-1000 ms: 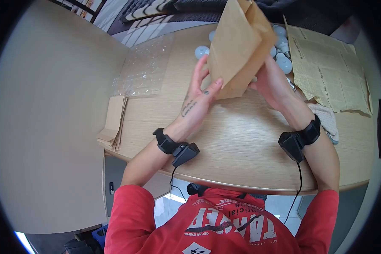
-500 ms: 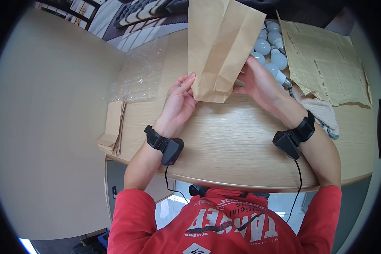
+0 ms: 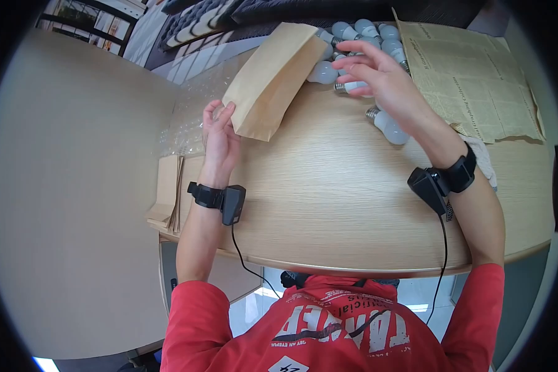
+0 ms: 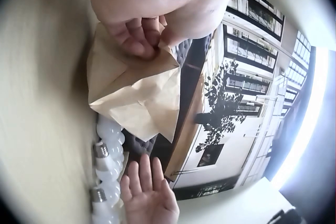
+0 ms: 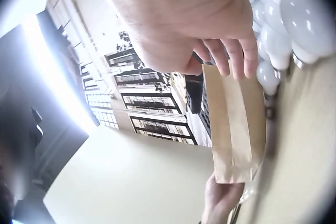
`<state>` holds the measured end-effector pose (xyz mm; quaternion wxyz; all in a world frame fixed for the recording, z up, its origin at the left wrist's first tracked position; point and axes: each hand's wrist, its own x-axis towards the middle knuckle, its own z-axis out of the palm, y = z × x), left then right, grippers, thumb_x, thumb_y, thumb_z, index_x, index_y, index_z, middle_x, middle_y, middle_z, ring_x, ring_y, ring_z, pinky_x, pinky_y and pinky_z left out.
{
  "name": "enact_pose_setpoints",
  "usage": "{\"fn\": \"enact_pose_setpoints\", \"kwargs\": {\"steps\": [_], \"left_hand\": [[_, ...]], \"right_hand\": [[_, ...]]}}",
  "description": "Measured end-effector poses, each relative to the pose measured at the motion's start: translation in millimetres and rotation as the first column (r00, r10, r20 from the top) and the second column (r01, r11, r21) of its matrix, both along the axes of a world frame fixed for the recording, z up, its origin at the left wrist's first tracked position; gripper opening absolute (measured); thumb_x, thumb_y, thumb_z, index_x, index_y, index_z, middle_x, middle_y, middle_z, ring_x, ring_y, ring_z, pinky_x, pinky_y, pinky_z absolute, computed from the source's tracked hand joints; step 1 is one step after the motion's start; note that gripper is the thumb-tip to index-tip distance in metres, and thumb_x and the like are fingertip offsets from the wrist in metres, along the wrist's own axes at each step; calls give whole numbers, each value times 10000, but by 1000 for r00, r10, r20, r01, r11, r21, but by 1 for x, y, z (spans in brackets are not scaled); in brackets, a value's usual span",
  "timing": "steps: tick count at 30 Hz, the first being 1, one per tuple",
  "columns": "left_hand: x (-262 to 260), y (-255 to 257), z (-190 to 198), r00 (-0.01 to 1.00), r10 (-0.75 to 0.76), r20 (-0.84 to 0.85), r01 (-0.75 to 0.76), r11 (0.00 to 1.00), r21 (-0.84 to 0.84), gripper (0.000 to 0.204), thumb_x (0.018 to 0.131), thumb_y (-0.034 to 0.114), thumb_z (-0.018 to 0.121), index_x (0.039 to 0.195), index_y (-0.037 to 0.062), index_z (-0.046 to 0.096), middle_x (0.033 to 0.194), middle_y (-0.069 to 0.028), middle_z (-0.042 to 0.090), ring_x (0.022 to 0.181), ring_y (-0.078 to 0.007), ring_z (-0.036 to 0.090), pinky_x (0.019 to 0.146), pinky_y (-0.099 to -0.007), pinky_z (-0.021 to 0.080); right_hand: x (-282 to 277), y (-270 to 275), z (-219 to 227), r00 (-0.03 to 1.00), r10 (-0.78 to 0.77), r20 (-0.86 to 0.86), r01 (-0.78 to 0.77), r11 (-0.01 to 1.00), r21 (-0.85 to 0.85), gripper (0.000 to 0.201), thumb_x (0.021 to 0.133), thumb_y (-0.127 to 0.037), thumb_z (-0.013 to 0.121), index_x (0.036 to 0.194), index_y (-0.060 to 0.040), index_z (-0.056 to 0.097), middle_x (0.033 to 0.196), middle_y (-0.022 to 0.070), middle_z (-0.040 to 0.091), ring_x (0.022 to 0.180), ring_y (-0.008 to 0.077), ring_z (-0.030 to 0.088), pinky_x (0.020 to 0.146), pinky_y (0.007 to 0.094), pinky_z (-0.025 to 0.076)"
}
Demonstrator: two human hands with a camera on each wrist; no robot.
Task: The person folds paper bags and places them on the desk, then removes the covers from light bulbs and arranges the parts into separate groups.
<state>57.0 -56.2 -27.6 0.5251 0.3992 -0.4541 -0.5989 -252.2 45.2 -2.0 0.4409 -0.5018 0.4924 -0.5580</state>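
My left hand (image 3: 220, 139) pinches the near left corner of a brown paper bag (image 3: 270, 77), which lies slanted at the table's back left. In the left wrist view the thumb and fingers grip the bag (image 4: 136, 92) at its edge. My right hand (image 3: 387, 87) holds nothing; its fingers are spread above several white light bulbs (image 3: 322, 72). One bulb (image 3: 392, 128) lies nearer, below the right palm. In the right wrist view the bag (image 5: 233, 124) stretches between the right fingers and the left hand (image 5: 223, 198).
Folded paper bags (image 3: 166, 189) lie at the table's left edge. Behind them is a clear plastic sheet (image 3: 189, 111). A printed brown paper sheet (image 3: 471, 87) covers the back right, with a cloth (image 3: 482, 161) partly under the right wrist.
The bag has moved left and down, tilted over with my left hand. My right hand has let go of the bag and is over the bulbs, more of which now show.
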Motion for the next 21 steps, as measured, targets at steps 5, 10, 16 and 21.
{"fn": "enact_pose_setpoints", "kwargs": {"steps": [5, 10, 16, 21], "left_hand": [[3, -17, 18, 995, -33, 91, 47, 988, -147, 455, 921, 48, 699, 1260, 122, 405, 965, -6, 637, 974, -103, 599, 848, -280, 492], [-6, -21, 41, 979, -52, 197, 96, 972, -216, 481, 928, 53, 694, 1292, 97, 381, 907, 11, 622, 929, -103, 605, 829, -274, 485], [-9, -31, 54, 966, -58, 251, 132, 948, -291, 491, 929, 58, 688, 1303, 81, 371, 914, 9, 623, 901, -97, 610, 819, -265, 485], [-9, -43, 71, 929, 0, 370, 155, 908, -390, 449, 924, 79, 693, 1275, 70, 413, 889, 20, 629, 860, -66, 583, 767, -232, 446]], "right_hand": [[-22, 14, 25, 596, -112, -795, 124, 991, -46, 337, 892, -240, 629, 1134, -10, 670, 946, 205, 703, 906, 315, 696, 806, 406, 549], [-30, 34, 35, 331, 174, -927, 33, 980, 196, 518, 709, -277, 826, 1124, -13, 666, 864, 199, 700, 818, 338, 684, 761, 428, 540], [-18, 29, 27, 263, 297, -918, -26, 953, 301, 535, 658, -247, 860, 1098, -11, 667, 913, 225, 695, 917, 356, 688, 820, 439, 534], [-13, 27, 11, 336, 53, -940, -47, 998, 39, 359, 764, -183, 805, 1030, 19, 674, 922, 212, 707, 908, 378, 696, 781, 446, 561]]}}
